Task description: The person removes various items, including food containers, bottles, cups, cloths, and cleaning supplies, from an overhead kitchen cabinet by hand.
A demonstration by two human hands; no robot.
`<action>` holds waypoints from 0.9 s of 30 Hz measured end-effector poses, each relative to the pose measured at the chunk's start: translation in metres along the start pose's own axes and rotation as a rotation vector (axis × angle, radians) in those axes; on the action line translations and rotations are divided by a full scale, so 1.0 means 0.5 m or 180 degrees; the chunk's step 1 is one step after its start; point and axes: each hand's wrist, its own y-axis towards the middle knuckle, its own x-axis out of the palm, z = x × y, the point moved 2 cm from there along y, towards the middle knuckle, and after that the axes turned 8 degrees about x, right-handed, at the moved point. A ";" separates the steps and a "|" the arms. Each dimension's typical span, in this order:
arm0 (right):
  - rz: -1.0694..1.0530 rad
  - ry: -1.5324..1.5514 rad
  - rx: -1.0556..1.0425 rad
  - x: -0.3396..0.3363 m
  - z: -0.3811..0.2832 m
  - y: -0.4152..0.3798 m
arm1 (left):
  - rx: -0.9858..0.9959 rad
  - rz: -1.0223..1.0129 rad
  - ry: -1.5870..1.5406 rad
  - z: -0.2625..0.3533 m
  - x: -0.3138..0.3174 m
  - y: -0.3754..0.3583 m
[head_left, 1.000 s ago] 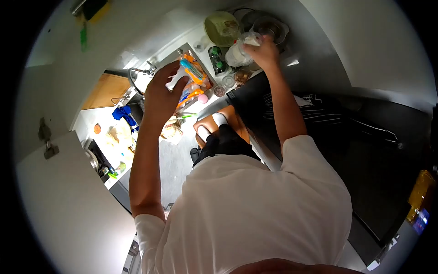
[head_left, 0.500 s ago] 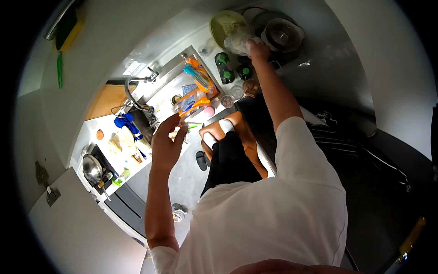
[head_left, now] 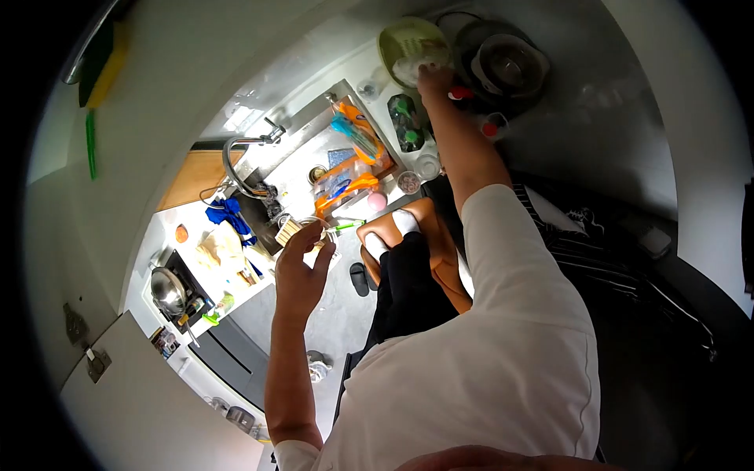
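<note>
My right hand (head_left: 436,82) reaches to the rim of a pale green basket (head_left: 393,45). Its fingers are closed on a crumpled translucent plastic bag (head_left: 408,71) lying in the basket, though the forearm and wrist hide part of the grip. A glass bowl or pot (head_left: 510,67) sits right of that hand. Below it are a dark green-capped pack of bottles (head_left: 405,122) and something red (head_left: 460,93). My left hand (head_left: 302,275) hovers in the air, fingers apart and holding nothing, in front of the counter edge.
A sink (head_left: 302,141) with a curved faucet (head_left: 229,161) holds orange plastic packages (head_left: 345,188). A pink round item (head_left: 377,202) lies at its edge. On the left counter are yellow gloves (head_left: 224,251) and a pan (head_left: 167,289). My socked feet rest on a brown seat (head_left: 428,224).
My right hand has moved the plastic bag down into the basket, and a red item now shows beside the wrist. The whole view has shifted slightly right. My left hand stays open.
</note>
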 end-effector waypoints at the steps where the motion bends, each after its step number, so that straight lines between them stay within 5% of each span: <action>1: 0.0257 -0.0670 -0.0309 -0.015 -0.027 -0.040 | -0.0038 0.0011 -0.0025 -0.001 0.001 -0.003; 5: -0.0699 -0.1335 -0.0758 -0.071 -0.018 -0.081 | -0.0041 -0.0017 0.0036 0.013 -0.007 -0.010; 8: -0.0988 -0.0819 -0.0697 -0.101 0.084 -0.041 | 0.0105 -0.0014 -0.0099 0.027 -0.020 -0.013; 12: -0.0528 -0.1212 -0.1114 -0.249 -0.004 -0.168 | 0.0277 0.0009 -0.0121 0.078 -0.047 -0.012; 14: -0.0525 -0.1569 -0.0632 -0.327 -0.053 -0.199 | 0.0269 -0.0113 -0.0214 0.109 -0.062 -0.012; 18: -0.1346 -0.2116 -0.0720 -0.429 -0.280 -0.326 | 0.0515 -0.0005 -0.0229 0.137 -0.073 -0.024; 22: -0.2062 -0.1642 -0.1757 -0.481 -0.483 -0.429 | 0.0720 -0.0016 -0.0477 0.177 -0.085 -0.026; 24: -0.1964 -0.1103 -0.2345 -0.506 -0.654 -0.544 | 0.0904 0.0073 -0.0436 0.213 -0.097 -0.028; 27: -0.0945 -0.0782 -0.3424 -0.524 -0.847 -0.655 | 0.0987 0.0128 -0.0693 0.253 -0.114 -0.036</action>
